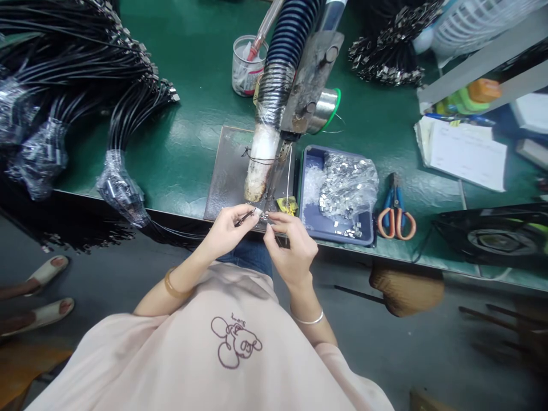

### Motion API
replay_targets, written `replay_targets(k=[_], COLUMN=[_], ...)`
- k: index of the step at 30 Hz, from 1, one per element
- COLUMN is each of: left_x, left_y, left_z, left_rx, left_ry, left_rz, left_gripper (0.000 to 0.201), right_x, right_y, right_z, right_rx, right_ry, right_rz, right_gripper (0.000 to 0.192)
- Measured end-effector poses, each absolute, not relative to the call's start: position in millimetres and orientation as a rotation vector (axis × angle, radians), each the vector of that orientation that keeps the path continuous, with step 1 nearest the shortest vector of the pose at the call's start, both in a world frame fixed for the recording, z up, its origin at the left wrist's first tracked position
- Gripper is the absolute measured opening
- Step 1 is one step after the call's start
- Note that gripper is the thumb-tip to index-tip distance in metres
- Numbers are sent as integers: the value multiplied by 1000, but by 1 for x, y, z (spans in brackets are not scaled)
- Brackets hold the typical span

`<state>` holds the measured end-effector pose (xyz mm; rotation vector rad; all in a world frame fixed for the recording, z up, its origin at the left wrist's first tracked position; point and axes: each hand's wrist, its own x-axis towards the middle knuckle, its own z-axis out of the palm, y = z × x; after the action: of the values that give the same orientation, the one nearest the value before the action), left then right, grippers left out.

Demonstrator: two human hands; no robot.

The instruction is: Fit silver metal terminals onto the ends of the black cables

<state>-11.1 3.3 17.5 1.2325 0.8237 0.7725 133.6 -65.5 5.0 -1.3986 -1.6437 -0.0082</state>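
My left hand (226,231) is closed in a pinch on a black cable (245,218), close to the cable's end. Facing it, my right hand (294,245) has thumb and fingertips together at a small shiny metal piece (264,217); what exactly it grips is too small to make out. Both hands meet at the table's front edge, just below the tip end of a mounted soldering iron (279,165). Under the iron lies a dark board (226,165). A crumpled yellow piece (287,205) rests on it beyond my right fingers.
A blue tray (336,234) with small metal connectors (349,182) stands right of the board, then pliers (396,208). A ribbed black hose (295,28), solder spool (325,111) and clear cup (245,71) are behind. Bundled black cables (124,120) cover the left.
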Motion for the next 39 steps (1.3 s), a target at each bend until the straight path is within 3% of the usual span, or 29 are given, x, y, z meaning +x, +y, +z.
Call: replay_targets(k=[4, 9, 15, 19, 26, 33, 39], left_x=[-12, -14, -17, -18, -26, -33, -27], left_y=[2, -4, -7, -9, -8, -5, -10], left_z=[19, 18, 16, 12, 15, 2, 1], left_rx=[1238, 1283, 1289, 1298, 1204, 1141, 1189], left_ry=[841, 894, 803, 792, 626, 550, 625], left_rz=[753, 712, 722, 694, 577, 399, 485], left_gripper=[34, 31, 21, 17, 19, 28, 29], right_x=[135, 140, 147, 145, 149, 207, 229], right_y=[-67, -77, -84, -77, -84, -67, -37], right_z=[8, 16, 19, 16, 26, 30, 19], right_rx=[-1410, -1514, -1520, -1480, -1449, -1869, -2083], right_ry=[-1588, -1374, -1669, -1842, -1466, -1352, -1544], right_rz=[64, 414, 82, 67, 662, 265, 437], right_gripper=[14, 10, 12, 14, 22, 21, 24])
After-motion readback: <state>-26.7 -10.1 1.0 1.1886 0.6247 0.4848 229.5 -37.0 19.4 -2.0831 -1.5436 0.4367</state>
